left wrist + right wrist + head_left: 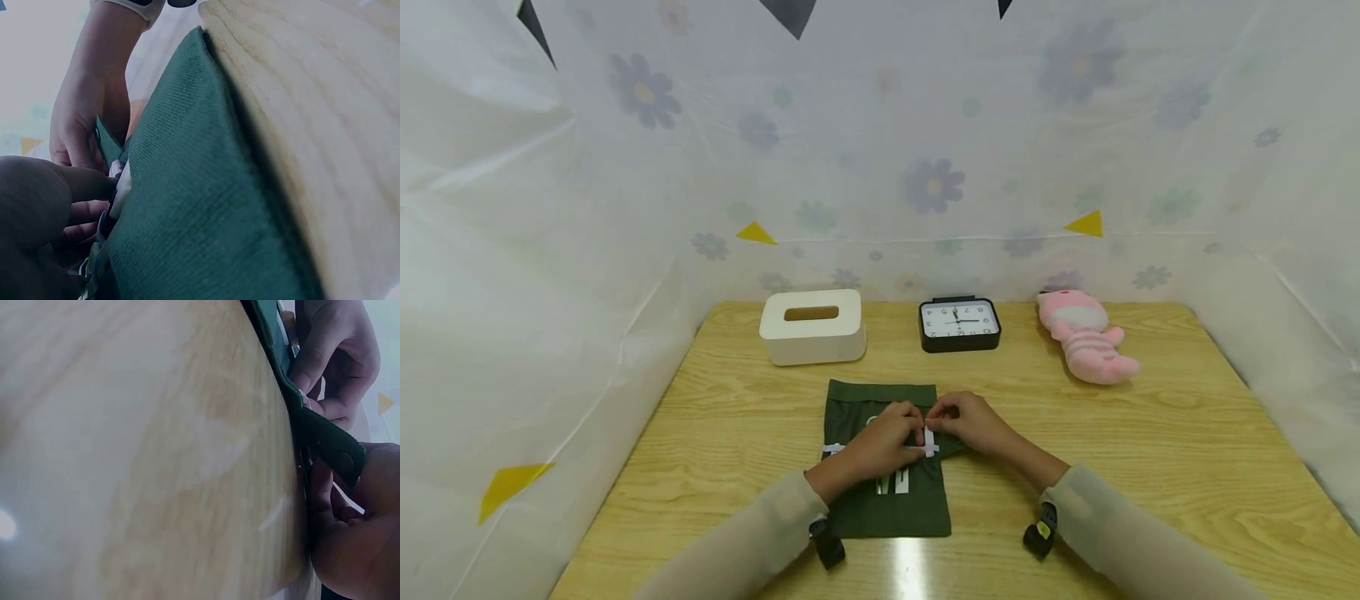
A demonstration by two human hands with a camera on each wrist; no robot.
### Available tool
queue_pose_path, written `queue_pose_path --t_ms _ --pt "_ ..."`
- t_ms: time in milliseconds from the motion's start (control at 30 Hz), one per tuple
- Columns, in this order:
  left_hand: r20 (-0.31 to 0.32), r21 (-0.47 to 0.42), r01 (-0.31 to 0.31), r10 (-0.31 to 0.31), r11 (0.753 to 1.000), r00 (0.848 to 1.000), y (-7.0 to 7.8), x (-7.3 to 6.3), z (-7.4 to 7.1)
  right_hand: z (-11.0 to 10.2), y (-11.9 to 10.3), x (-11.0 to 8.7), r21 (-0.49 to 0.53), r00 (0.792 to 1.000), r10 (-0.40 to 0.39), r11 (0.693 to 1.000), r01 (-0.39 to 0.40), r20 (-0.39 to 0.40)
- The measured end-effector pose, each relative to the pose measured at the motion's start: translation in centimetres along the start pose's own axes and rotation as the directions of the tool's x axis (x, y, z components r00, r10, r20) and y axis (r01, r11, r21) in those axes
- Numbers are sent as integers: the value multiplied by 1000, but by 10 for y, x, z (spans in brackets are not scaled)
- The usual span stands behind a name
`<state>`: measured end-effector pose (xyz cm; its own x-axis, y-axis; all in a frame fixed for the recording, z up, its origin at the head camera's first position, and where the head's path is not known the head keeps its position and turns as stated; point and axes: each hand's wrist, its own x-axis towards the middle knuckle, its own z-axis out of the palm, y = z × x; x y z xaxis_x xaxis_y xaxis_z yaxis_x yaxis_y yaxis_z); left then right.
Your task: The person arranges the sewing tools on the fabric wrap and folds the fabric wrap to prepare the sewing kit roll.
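Note:
A dark green cloth pouch (887, 521) lies flat on the table, with a pale strap (833, 448) across its middle. Slim objects (901, 479) show in it below my left hand; their kind is unclear. My left hand (883, 446) lies over the pouch, its curled fingers and thumb pinching the strap near the right edge. There a short white strip (929, 440) stands across the strap, and my right hand (973, 425) pinches its upper end. A green tab with a snap button (331, 447) sticks out beside my right hand (356, 544). The fingertips are partly hidden.
Along the back of the wooden table (700, 467) stand a white tissue box (812, 342), a black-framed clock (958, 323) and a pink plush toy (1086, 337). A flower-patterned white sheet (880, 150) surrounds the table at the back and sides.

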<state>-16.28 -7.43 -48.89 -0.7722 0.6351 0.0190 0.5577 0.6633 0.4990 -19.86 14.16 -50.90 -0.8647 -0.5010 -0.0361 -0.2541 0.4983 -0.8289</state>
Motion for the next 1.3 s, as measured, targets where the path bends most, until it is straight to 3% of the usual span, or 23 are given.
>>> queue_pose_path --t_ms 467,1300 --pt "8 -29 8 -7 1000 1000 -2 1 0 -4 -3 0 23 996 -3 1000 1 91" --pt "-6 -25 8 -8 1000 1000 -2 -1 -1 -6 -5 -1 22 991 -10 1000 7 132"
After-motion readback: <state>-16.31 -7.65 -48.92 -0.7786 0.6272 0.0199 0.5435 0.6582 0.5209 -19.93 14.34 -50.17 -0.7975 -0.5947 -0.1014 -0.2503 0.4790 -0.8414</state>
